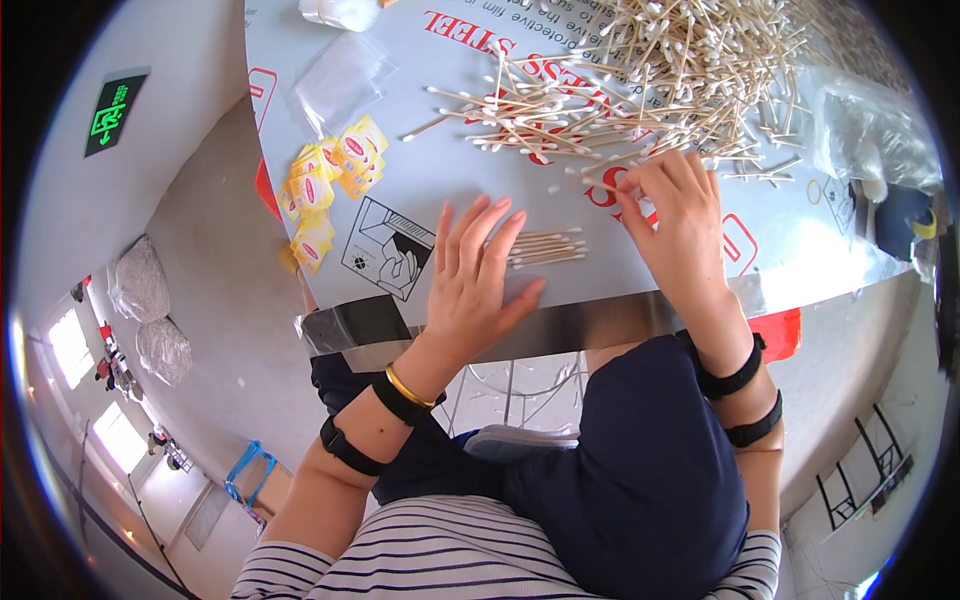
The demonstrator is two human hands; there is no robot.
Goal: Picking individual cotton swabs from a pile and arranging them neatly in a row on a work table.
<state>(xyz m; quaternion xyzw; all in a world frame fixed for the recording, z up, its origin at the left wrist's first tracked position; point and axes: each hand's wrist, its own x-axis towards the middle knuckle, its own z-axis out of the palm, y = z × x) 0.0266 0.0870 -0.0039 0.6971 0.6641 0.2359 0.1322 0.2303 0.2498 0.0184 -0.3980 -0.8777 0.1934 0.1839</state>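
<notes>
My left hand (472,275) lies palm down near the table's front edge with its fingers spread. Beside its fingertips, and partly under them, is a small neat row of cotton swabs (550,248). To the right, my right hand (678,225) pinches a single cotton swab (598,182) between thumb and forefinger. Just beyond that hand spreads a large loose heap of cotton swabs (690,60), with stray ones reaching left across the tabletop (400,170). The left ends of the row are hidden behind my left fingers.
Yellow-and-white printed paper slips (312,190) lie at the table's left edge. Clear flat plastic bags (345,80) are beyond them. A crumpled clear plastic bag (870,130) sits at the right. Wrapped bundles (150,280) stand on the floor at left.
</notes>
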